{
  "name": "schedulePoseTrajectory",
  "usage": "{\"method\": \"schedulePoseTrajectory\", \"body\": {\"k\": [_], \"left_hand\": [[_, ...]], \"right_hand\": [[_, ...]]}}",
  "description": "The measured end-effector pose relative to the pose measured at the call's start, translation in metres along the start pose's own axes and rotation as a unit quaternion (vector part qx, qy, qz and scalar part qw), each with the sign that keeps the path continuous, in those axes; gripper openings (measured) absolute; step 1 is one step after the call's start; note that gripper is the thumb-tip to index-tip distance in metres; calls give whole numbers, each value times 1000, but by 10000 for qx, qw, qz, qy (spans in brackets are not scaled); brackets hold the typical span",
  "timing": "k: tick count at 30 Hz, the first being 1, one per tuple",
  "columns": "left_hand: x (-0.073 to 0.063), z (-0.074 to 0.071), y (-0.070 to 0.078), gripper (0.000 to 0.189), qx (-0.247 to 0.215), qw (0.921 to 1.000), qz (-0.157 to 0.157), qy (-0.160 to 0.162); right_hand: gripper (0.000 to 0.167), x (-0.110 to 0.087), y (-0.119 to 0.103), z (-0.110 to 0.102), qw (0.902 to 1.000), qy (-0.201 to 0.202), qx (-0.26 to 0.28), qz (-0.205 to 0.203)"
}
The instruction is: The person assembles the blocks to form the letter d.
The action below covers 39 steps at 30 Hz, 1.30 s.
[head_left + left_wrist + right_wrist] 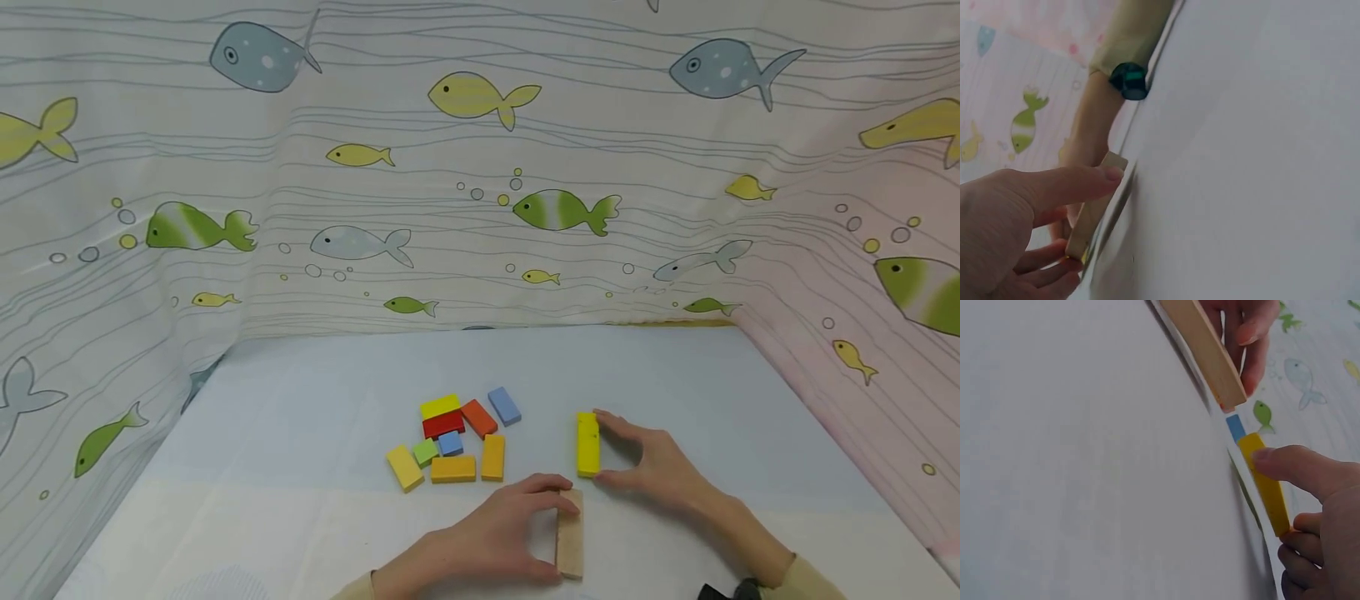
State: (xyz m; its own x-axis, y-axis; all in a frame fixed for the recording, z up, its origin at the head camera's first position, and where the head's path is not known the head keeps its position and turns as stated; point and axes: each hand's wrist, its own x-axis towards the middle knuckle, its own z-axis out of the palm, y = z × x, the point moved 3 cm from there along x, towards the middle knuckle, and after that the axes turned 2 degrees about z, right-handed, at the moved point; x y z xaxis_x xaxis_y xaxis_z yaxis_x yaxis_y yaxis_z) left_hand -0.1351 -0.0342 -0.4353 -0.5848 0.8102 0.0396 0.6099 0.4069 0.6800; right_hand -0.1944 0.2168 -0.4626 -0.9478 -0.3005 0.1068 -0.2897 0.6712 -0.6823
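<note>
Lowest and closest, two tan sleeves show at the bottom edge, with one small dark gadget at the right wrist. Next comes the left hand, pinching a plain wooden block by its ends, thumb at the near end and forefinger at the far one. Just past it, slightly to the right, the right hand holds a long yellow block the same way, thumb near and fingers far; a narrow gap parts the two blocks. Both grips rest on fingertips at the short ends, so uneven pressure could let either block twist or slip out. With the pieces so close, a small drift of either hand could knock their ends together and skew them. Farther left on the counter sit nine loose blocks, well apart from the hands: two amber blocks, one pale yellow block, one small green block, one small blue block, one red block, one orange block, one bright yellow block and one long blue block. Counting the two held, that makes eleven. Fish-printed cloth hangs behind everything.
</note>
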Motion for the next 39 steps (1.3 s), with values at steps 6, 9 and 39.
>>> {"method": "schedulePoseTrajectory", "body": {"k": [6, 9, 39], "left_hand": [[11, 4, 6, 51, 31, 10000, -9, 8], [16, 7, 7, 51, 67, 10000, 1, 29], [46, 34, 15, 51, 121, 9975, -679, 163]], "right_hand": [[87, -1, 10, -5, 9999, 28, -96, 65], [86, -1, 13, -8, 10000, -3, -87, 45], [80, -8, 24, -17, 9997, -241, 9, -8]]}}
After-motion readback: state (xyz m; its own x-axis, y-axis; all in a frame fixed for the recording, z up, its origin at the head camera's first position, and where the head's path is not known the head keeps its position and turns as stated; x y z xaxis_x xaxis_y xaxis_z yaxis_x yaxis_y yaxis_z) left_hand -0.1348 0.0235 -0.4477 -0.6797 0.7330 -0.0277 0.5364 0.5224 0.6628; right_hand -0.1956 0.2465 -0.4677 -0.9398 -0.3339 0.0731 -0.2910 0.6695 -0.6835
